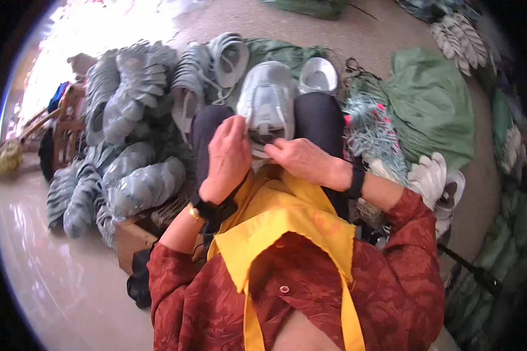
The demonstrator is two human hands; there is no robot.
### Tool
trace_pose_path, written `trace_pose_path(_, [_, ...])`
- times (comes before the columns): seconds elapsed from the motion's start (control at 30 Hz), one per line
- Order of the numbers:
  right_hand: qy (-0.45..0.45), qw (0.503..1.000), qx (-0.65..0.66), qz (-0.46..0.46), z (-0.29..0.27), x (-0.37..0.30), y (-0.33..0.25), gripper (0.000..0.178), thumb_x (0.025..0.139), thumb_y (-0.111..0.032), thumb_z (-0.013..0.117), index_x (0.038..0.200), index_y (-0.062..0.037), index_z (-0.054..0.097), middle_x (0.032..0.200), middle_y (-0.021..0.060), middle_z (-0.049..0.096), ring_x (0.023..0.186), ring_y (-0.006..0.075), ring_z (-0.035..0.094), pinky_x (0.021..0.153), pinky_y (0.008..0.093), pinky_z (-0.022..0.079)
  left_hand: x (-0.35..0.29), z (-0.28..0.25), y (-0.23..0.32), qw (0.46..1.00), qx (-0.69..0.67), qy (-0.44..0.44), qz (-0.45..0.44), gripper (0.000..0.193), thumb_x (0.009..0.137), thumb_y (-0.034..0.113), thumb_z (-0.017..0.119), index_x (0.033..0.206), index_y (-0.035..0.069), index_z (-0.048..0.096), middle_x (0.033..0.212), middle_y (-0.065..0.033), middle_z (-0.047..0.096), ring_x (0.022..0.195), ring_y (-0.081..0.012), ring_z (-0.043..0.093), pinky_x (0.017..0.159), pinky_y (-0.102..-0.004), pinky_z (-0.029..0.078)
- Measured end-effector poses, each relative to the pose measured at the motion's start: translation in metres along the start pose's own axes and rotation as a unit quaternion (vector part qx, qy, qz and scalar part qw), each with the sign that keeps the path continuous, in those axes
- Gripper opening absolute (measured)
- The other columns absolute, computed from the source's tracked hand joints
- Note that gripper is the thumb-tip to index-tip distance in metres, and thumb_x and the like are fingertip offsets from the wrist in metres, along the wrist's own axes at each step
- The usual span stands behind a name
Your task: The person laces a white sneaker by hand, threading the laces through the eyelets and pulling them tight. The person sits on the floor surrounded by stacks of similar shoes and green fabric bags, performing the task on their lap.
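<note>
A pale grey shoe upper (268, 96) stands between my dark-trousered knees, its rounded end away from me and its dark opening near me. At the opening's left edge, my left hand (228, 153) has its fingers bent and closed on the rim. My right hand (306, 159) pinches at the near edge of the same upper, thumb and fingers together. Whatever small part lies between the right fingertips is hidden. A yellow apron (284, 210) covers my lap just below both hands.
Stacks of nested grey uppers (137, 82) lie left, over a wooden box (133, 243). Beyond my knees are loose uppers (228, 58) and a white-rimmed one (318, 76). Right are a bundle of pale laces (375, 131), a green sack (430, 102) and white uppers (428, 178).
</note>
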State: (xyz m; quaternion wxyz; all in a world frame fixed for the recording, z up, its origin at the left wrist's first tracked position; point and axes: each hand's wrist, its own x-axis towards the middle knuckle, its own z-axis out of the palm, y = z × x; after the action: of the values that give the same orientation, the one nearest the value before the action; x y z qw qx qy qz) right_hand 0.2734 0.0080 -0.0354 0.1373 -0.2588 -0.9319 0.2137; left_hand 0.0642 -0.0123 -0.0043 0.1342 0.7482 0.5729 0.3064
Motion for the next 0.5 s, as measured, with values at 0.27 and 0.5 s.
trace_pose_path(0.27, [0.017,0.999,0.027,0.006,0.009,-0.002,-0.001,0.016,0.086,-0.004,0.058,0.101,-0.0018,0.055,0.087,0.0168,0.061,0.079,0.0376,0.069,0.066,0.0442,0.058,-0.010,0.005,-0.008,0.999,0.033,-0.020,0.008,0.035,0.088,-0.003,0.058,0.123,-0.001,0.056,0.108,-0.0227,0.061,0.104,-0.0435,0.060,0.090,-0.0474,0.049])
trace_pose_path(0.5, [0.170,0.949,0.262,0.046,-0.015,-0.015,0.016,0.017,0.088,-0.009,0.073,0.101,-0.0011,0.069,0.095,0.0158,0.070,0.084,0.0308,0.072,0.075,0.0371,0.058,-0.006,0.005,-0.006,0.999,0.012,-0.031,0.002,0.037,0.087,-0.005,0.057,0.124,-0.003,0.055,0.110,-0.0229,0.059,0.102,-0.0432,0.059,0.089,-0.0466,0.049])
